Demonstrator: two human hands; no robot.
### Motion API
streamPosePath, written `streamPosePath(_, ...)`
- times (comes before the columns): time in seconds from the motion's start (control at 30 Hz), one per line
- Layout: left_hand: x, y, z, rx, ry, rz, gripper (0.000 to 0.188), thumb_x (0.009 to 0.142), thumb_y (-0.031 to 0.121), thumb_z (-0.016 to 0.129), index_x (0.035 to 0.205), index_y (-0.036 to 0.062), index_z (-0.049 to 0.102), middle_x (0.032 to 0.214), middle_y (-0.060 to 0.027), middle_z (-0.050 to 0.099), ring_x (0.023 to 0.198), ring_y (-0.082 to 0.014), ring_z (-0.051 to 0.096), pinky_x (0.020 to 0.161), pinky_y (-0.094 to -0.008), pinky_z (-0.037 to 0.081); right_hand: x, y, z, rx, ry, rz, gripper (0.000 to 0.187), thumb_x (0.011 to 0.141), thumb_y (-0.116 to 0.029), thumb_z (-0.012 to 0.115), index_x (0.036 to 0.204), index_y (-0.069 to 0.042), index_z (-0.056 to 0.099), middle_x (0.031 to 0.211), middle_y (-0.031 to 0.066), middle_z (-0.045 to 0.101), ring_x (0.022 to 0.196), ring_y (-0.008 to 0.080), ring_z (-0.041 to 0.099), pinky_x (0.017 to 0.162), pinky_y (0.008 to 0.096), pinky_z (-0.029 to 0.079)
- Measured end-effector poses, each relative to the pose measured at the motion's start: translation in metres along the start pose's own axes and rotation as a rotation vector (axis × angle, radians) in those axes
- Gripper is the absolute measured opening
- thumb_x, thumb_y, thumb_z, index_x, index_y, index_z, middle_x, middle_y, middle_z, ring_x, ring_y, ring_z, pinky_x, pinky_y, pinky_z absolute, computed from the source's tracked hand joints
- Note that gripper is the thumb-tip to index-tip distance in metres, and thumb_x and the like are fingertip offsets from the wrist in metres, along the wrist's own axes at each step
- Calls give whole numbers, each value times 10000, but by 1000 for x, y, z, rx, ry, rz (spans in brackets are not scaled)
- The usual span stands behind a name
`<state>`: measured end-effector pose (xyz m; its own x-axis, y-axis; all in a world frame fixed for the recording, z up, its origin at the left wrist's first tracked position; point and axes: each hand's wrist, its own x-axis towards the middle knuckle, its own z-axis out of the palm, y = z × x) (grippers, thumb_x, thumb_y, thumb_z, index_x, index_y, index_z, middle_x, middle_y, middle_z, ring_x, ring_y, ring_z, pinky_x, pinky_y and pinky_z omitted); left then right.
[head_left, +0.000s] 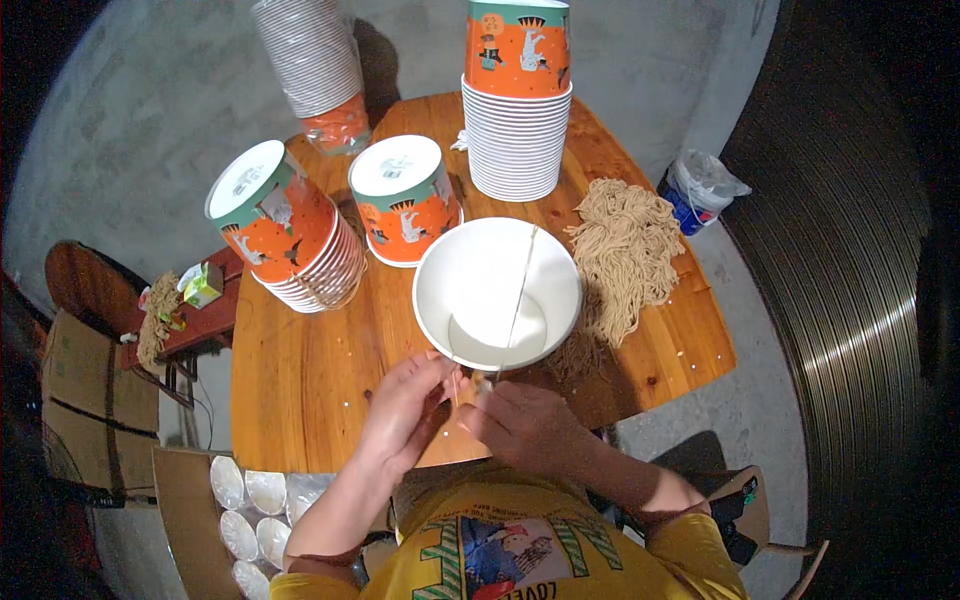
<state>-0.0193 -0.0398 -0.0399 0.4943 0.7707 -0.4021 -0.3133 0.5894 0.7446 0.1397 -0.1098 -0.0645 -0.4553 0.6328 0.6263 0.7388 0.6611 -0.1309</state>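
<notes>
A white paper bucket (440,300) stands mouth up near the table's front edge, its inside bare. A thin tan cord (518,300) runs across its mouth from the far rim to the near one. At the near rim, my left hand (408,402) pinches a cord end between thumb and fingers. Beside it my right hand (525,422) is closed on the cord coming over the rim; its fingertips are partly hidden. To the right of the bucket lies a loose heap of tan cords (630,250).
Behind stand a tall stack of orange printed buckets (515,140), a short upside-down stack (400,210) and a tilted stack with cords round it (290,235). A wrapped stack (315,60) is at the back. A carton of wrapped white buckets (265,492) sits below left; a lined bin (700,190) is right.
</notes>
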Motion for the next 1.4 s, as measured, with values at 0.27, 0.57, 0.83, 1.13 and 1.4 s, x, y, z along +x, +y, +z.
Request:
streamPosePath(0.27, 21, -16, -45, 73, 65, 261, 121, 902, 82, 523, 1020, 53, 530, 960, -38, 583, 771, -86, 511, 701, -210, 418, -1, 5, -58, -261, -238, 343, 340, 770, -184, 658, 1094, -111, 584, 747, 39, 531, 650, 194, 579, 528, 320, 478)
streamPosePath(0.57, 42, 2, -50, 434, -100, 407, 515, 798, -71, 425, 1299, 47, 401, 1190, -60, 523, 1051, -142, 500, 909, -255, 399, -10, 54, -49, 201, 94, 567, 200, 779, -101, 670, 978, -94, 649, 740, 50, 580, 675, 193, 597, 581, 302, 489)
streamPosePath(0.83, -16, 90, -88, 750, -393, 1243, 1251, 528, 551, 848, 1465, 102, 151, 1484, -252, 198, 1360, -367, 265, 1105, -485, 232, 98, 64, -67, 1220, 222, 923, 149, 927, -207, 557, 864, -74, 577, 685, -67, 499, 606, 31, 440, 551, 179, 358)
streamPosePath(1.13, -18, 213, -101, 1158, -277, 1759, 1453, 393, 546, 880, 1472, 268, -53, 1480, -299, 102, 1353, -463, 208, 1050, -588, 325, 235, 61, -5, 1682, 186, 1016, 162, 881, -276, 653, 768, -192, 574, 581, -122, 425, 479, 9, 314, 418, 174, 223)
streamPosePath(1.4, 8, 262, -107, 949, 103, 1558, 1265, 574, 519, 836, 1485, 160, 34, 1383, -162, 340, 1237, -287, 430, 1028, -435, 366, 274, 102, 45, 1962, 77, 994, 138, 942, -208, 544, 840, -115, 537, 644, -74, 465, 486, 10, 345, 398, 149, 275)
